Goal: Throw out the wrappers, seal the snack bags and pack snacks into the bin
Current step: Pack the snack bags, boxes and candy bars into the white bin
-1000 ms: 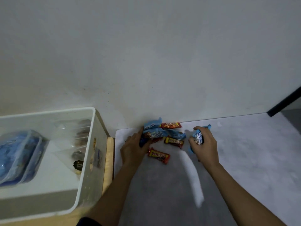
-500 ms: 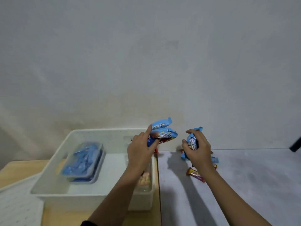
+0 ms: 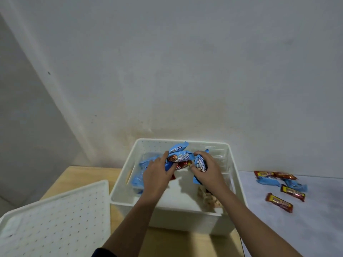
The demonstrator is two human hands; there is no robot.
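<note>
Hovering inside the white bin [image 3: 230, 160], left hand [image 3: 157, 175] clutches a bunch of snack packets [image 3: 179, 157], right hand [image 3: 207, 169] closed around another blue packet [image 3: 200, 164]; half a second earlier both were beside it. Bin centre lies bare; loose bars [image 3: 279, 202] remain right on the bench [image 3: 315, 229].

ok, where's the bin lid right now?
In the head view the lid lies flat at lower left on the wooden table, just left of the bin and clear of both hands.

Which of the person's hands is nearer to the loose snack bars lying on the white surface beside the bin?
Right. The right hand holds a blue packet over the bin, on the side toward the loose snack bars. The left hand grips its packets further left.
</note>
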